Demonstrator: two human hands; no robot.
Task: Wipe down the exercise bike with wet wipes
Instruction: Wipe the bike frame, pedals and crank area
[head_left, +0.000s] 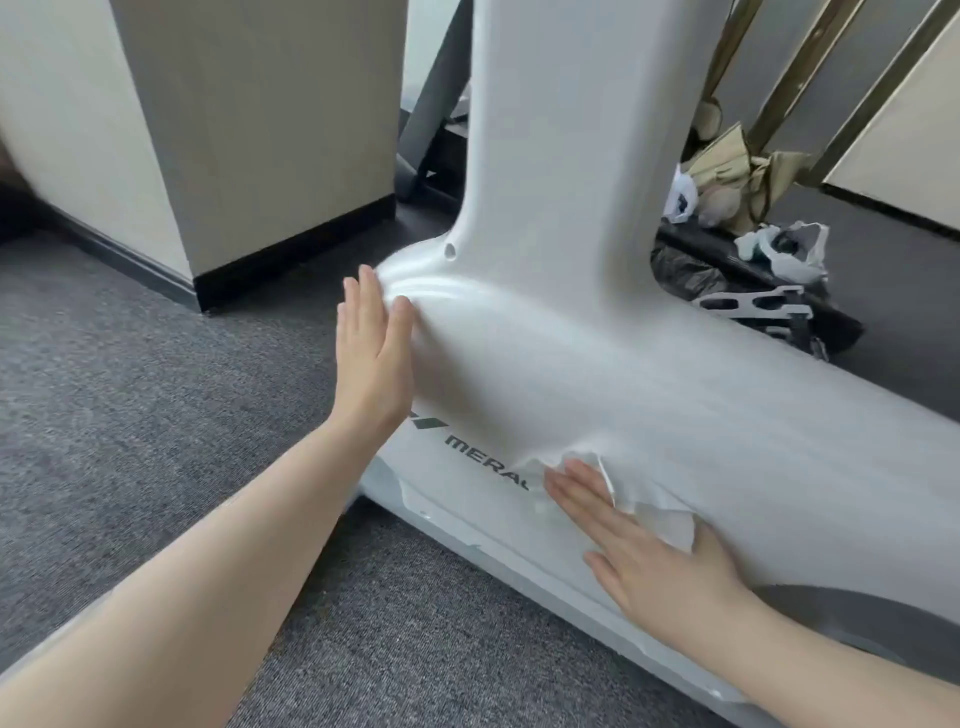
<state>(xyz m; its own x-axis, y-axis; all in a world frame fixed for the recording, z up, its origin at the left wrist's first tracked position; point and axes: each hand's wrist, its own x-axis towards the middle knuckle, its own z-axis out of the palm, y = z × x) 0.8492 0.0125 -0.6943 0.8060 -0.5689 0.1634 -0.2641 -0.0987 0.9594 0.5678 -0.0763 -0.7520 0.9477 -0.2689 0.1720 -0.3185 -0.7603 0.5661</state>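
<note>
Forearms reach in over grey carpet (130, 389) toward the white exercise bike (571, 338) standing on it. Left hand (371, 358), fingers straight and together, braces the shroud, probably for balance, while right hand (644, 551) presses a wet wipe (660, 514) flat, fingers straight, slightly apart.

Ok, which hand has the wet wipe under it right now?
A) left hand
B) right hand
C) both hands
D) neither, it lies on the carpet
B: the right hand presses the wet wipe flat against the white bike body, while the left hand rests bare on the housing further forward.
</note>
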